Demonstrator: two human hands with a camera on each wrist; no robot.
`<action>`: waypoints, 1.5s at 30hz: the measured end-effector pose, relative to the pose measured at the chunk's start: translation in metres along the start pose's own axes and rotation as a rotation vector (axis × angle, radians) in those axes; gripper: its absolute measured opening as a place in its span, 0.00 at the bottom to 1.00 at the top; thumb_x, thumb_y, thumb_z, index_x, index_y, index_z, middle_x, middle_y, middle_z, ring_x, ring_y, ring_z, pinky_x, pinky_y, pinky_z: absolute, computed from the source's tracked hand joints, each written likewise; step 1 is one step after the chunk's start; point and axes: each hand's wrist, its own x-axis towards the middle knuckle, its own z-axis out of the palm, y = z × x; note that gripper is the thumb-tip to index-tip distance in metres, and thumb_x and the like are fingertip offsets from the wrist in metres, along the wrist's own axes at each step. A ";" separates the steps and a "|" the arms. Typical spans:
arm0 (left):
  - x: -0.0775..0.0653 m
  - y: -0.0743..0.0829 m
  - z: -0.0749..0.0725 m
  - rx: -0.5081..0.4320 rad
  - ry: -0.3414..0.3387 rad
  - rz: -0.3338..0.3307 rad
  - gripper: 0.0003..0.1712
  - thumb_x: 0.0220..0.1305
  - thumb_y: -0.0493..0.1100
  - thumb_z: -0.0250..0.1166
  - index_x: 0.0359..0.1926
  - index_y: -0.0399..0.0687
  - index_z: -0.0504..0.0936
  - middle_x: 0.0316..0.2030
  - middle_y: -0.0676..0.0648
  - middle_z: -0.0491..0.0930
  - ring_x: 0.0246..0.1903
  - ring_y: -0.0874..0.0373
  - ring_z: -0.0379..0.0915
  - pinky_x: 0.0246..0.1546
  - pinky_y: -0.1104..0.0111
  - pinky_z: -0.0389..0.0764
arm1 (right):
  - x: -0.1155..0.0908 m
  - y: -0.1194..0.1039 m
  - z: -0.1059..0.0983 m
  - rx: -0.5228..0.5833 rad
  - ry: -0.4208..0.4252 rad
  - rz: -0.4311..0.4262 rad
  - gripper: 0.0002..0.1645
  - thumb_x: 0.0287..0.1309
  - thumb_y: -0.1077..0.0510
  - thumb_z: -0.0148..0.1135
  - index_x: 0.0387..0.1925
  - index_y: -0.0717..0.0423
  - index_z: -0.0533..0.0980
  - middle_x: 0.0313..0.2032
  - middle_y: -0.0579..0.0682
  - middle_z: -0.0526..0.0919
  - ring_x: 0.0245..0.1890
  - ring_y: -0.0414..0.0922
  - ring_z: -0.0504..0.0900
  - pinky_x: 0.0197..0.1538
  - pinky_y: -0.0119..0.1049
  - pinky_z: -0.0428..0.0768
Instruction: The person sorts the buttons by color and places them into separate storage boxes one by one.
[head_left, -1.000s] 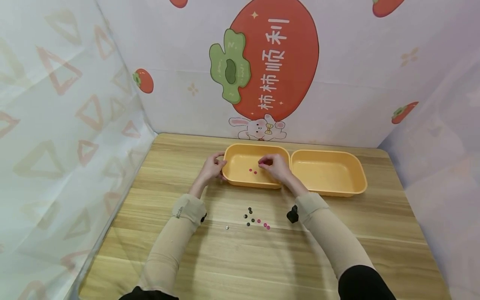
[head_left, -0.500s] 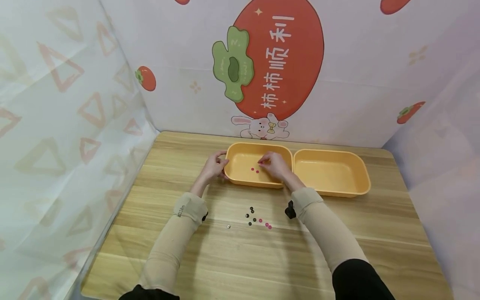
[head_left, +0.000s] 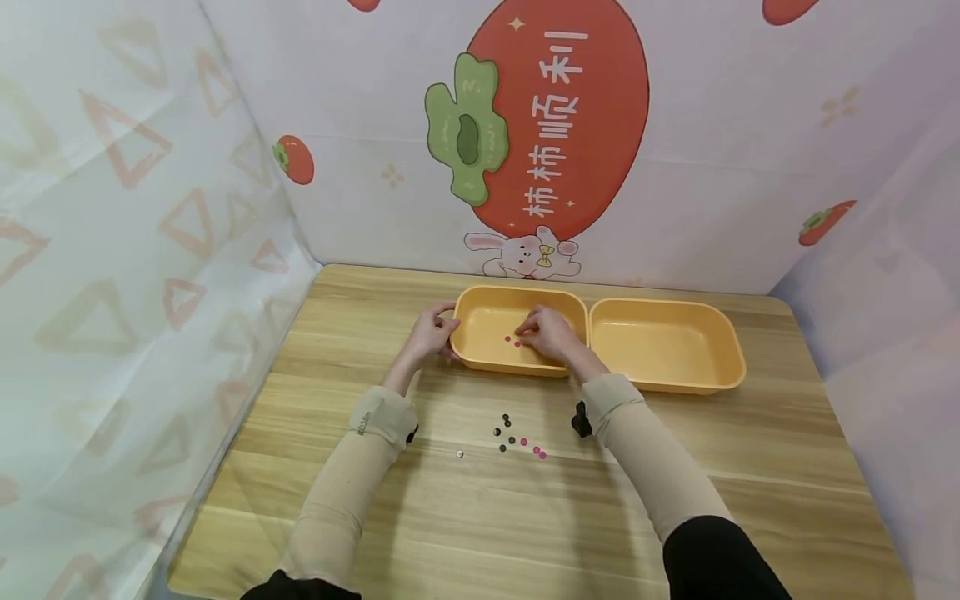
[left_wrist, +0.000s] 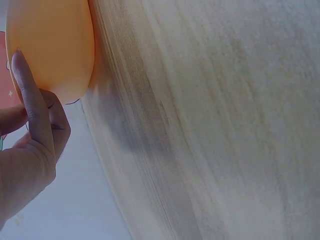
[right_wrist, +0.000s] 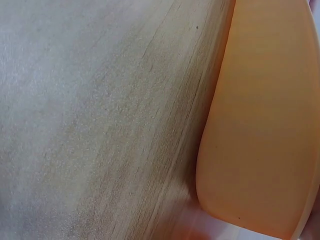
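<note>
My left hand [head_left: 432, 331] grips the left end of a yellow-orange plastic tray [head_left: 480, 364], with the thumb at its rim; in the left wrist view its fingers [left_wrist: 34, 107] lie along the outer wall. Inside that tray, my right hand [head_left: 551, 335] reaches low with its fingertips pinched together on a small pink button, mostly hidden by the fingers. Two pink buttons [head_left: 507, 338] lie on the tray floor right by those fingertips. On the table in front are several black buttons [head_left: 502, 448], three pink buttons [head_left: 536, 450] and one whitish button [head_left: 460, 454].
A second yellow-orange tray [head_left: 667, 387] stands against the first one's right end. Both are near the back edge of the wooden table [head_left: 465, 533]. Behind rises a printed cloth backdrop [head_left: 697, 208], with another cloth [head_left: 112, 333] on the left.
My right hand's fingertips have dipped slightly toward the tray floor, near the two pink buttons. The left hand keeps its grip. The head view has shifted slightly.
</note>
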 end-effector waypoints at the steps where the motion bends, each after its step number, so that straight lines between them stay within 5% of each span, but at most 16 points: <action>1: 0.000 0.000 0.000 0.001 -0.001 -0.001 0.28 0.85 0.35 0.57 0.80 0.37 0.68 0.41 0.30 0.77 0.18 0.60 0.80 0.25 0.58 0.97 | -0.001 0.000 0.000 0.002 -0.004 0.006 0.11 0.69 0.64 0.74 0.50 0.63 0.91 0.52 0.60 0.84 0.54 0.56 0.82 0.60 0.50 0.85; 12: 0.002 -0.003 0.002 0.016 0.011 -0.012 0.29 0.85 0.36 0.57 0.81 0.39 0.68 0.38 0.36 0.75 0.18 0.60 0.79 0.25 0.58 0.97 | -0.013 -0.004 -0.015 0.049 -0.029 -0.030 0.20 0.69 0.61 0.75 0.58 0.67 0.86 0.54 0.64 0.89 0.56 0.59 0.85 0.66 0.55 0.88; 26: 0.009 0.002 -0.001 0.017 -0.001 0.000 0.29 0.86 0.36 0.57 0.81 0.37 0.68 0.35 0.39 0.75 0.17 0.60 0.79 0.25 0.58 0.97 | -0.070 -0.041 -0.041 0.029 -0.040 -0.219 0.34 0.66 0.56 0.80 0.69 0.63 0.80 0.66 0.64 0.85 0.69 0.62 0.81 0.79 0.64 0.79; 37: 0.009 0.000 0.000 0.032 -0.006 0.002 0.29 0.85 0.36 0.57 0.82 0.38 0.68 0.37 0.36 0.76 0.17 0.61 0.79 0.24 0.62 0.96 | -0.122 -0.046 -0.043 0.099 0.001 -0.266 0.34 0.63 0.60 0.82 0.69 0.57 0.81 0.66 0.58 0.85 0.69 0.59 0.81 0.77 0.63 0.82; 45: 0.007 -0.002 -0.002 0.042 -0.001 0.000 0.29 0.86 0.37 0.57 0.82 0.40 0.68 0.36 0.37 0.76 0.18 0.61 0.80 0.25 0.61 0.97 | -0.160 -0.033 -0.031 0.116 0.013 -0.274 0.31 0.62 0.60 0.82 0.66 0.57 0.83 0.60 0.56 0.88 0.60 0.56 0.86 0.66 0.61 0.89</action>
